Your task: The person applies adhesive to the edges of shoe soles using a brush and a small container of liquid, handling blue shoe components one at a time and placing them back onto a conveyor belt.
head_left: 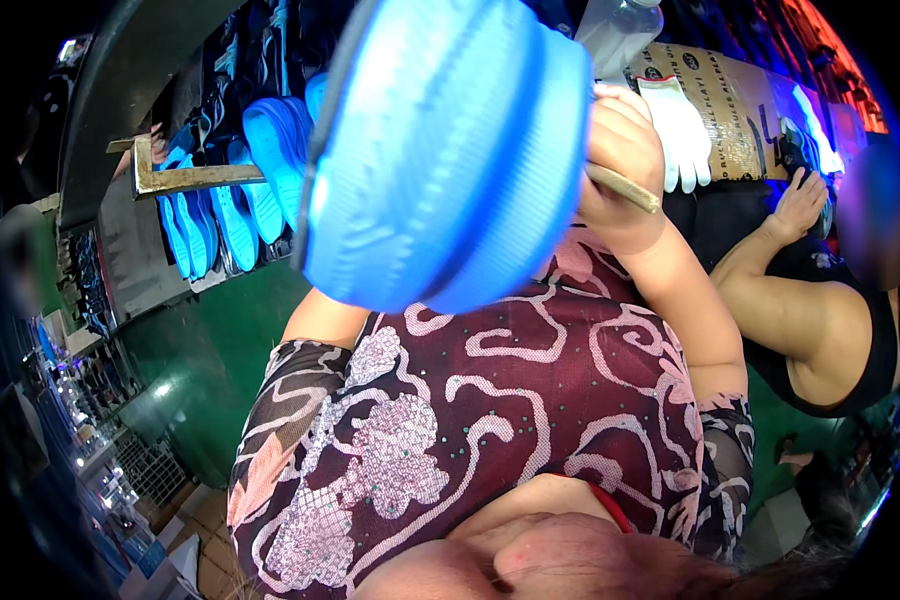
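Observation:
A large bright blue shoe sole [450,150], with ridged sides and a dark edge, is held up close in front of me and fills the upper middle. My right hand [622,150] is at its right side, fingers curled round a tan, wooden-looking stick [625,188]. The far end of the stick is hidden by the sole, so its kind does not show. My left forearm [325,318] goes up behind the sole, which covers my left hand and its fingers.
Several blue soles [235,225] stand in a row at the left, behind a worn metal bar [200,178]. Beyond my right hand are a white glove [678,135], a cardboard sheet [735,120] and a clear plastic bottle [618,35]. At the right, a co-worker's hand [800,203] reaches over the bench.

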The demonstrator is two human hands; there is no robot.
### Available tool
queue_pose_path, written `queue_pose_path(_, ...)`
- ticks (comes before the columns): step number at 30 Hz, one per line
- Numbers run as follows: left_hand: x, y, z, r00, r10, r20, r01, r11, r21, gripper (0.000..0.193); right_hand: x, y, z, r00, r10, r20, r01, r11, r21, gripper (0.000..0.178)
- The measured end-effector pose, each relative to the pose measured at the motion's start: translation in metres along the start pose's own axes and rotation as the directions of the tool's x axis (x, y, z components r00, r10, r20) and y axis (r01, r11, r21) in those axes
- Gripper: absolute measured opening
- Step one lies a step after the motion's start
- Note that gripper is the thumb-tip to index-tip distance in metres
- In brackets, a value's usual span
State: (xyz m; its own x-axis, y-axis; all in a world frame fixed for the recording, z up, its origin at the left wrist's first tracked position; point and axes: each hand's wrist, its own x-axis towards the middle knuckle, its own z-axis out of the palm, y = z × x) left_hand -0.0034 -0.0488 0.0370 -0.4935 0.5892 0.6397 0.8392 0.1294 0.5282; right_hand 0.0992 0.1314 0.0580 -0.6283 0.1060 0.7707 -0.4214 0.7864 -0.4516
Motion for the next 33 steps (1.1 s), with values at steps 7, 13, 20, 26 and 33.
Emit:
queue_pose_path(7, 0.004, 0.005, -0.003, 0.997, 0.019, 0.08, -0.026, 0.995, 0.093, 0.031, -0.006, -0.004, -0.002, 0.999, 0.005, -0.031, -0.007, 0.999, -0.053, 0.02)
queue_pose_path(13, 0.024, 0.003, -0.008, 0.992, 0.029, -0.126, -0.052, 0.983, -0.178, 0.035, -0.018, 0.007, -0.024, 0.98, 0.198, -0.009, -0.198, 0.98, 0.007, 0.025)
queue_pose_path(20, 0.072, 0.05, -0.07, 0.805, -0.313, 0.505, 0.594, 0.442, -0.672, 0.085, -0.05, 0.023, -0.047, 0.912, 0.389, -0.128, -0.386, 0.921, 0.044, 0.024)
queue_pose_path(26, 0.181, 0.092, -0.017, 0.59, 0.081, 0.803, 0.671, 0.503, -0.544, 0.074, -0.055, 0.007, -0.054, 0.829, 0.487, -0.276, -0.489, 0.87, 0.065, 0.024)
queue_pose_path(33, 0.385, 0.171, 0.109, 0.644, 0.04, 0.764, 0.753, -0.209, -0.624, 0.042, -0.067, 0.002, -0.066, 0.724, 0.632, -0.277, -0.629, 0.769, 0.111, 0.027)
